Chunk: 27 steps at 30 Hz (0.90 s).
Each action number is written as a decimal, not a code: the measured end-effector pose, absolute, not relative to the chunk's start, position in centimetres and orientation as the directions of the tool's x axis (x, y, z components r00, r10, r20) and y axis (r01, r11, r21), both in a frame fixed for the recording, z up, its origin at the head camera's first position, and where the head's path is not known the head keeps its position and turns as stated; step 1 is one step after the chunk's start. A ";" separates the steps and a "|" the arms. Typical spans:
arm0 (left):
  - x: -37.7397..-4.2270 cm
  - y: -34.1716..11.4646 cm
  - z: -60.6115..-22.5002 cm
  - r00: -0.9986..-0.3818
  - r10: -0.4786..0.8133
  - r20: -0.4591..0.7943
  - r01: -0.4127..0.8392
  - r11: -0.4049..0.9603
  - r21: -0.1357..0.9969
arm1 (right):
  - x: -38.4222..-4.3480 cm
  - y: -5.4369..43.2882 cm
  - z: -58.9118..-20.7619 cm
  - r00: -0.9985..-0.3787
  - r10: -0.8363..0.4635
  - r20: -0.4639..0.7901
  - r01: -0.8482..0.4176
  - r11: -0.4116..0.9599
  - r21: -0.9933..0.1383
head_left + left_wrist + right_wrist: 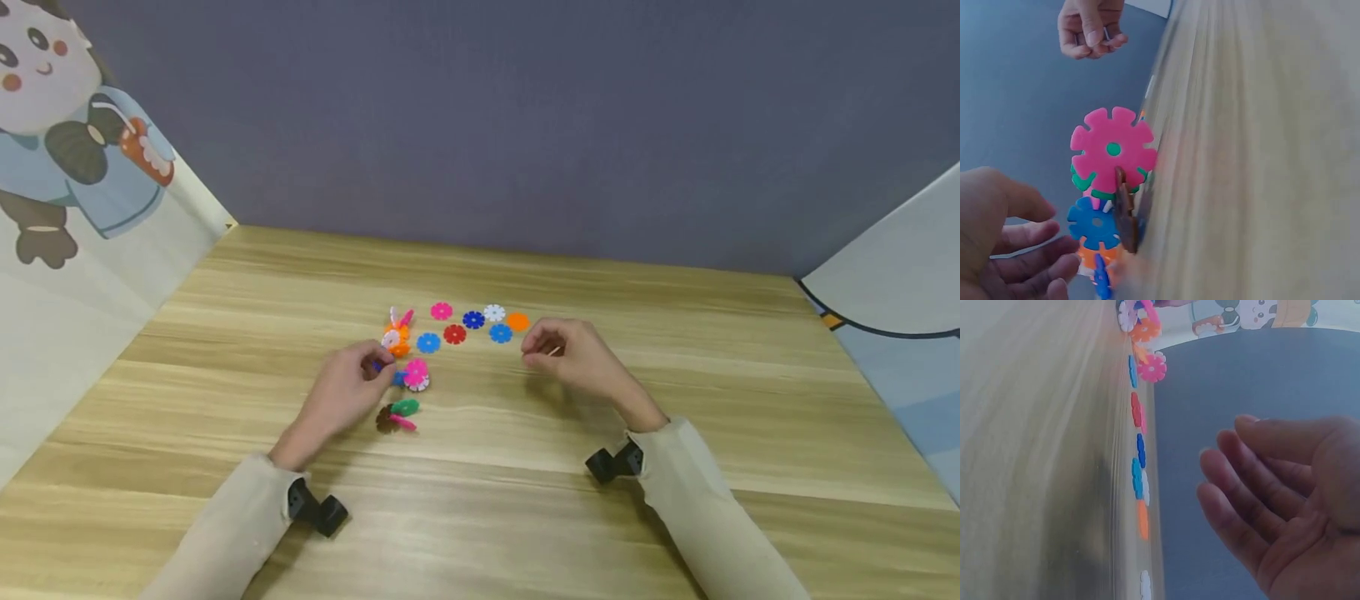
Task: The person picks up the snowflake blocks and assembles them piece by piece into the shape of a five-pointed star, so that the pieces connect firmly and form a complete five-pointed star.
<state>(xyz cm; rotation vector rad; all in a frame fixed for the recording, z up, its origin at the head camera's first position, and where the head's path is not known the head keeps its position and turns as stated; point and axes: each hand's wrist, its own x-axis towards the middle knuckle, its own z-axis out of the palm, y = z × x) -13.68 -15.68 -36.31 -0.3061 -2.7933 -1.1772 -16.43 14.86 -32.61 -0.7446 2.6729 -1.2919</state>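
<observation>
My left hand, fingers loosely bent and holding nothing, is beside a group of joined snowflake discs. In the left wrist view its fingertips are close to a blue disc. The group includes an orange-and-white cluster with upright pieces and a pink disc over a white one. Nearer me lies a joined piece with a brown disc, a green one and a pink one. My right hand hovers over the table with fingers loosely curled and nothing held. A white disc lies below it, mostly hidden in the head view.
Loose flat discs lie between the hands: pink, red, dark blue, white, orange and two light blue. A grey partition stands behind the wooden table, with printed panels at both sides.
</observation>
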 end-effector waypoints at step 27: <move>-20.0 -11.6 -33.3 -0.952 0.306 0.031 0.295 0.879 0.375 | -21.5 14.2 -33.1 -0.935 -0.334 0.117 -0.336 0.733 -0.592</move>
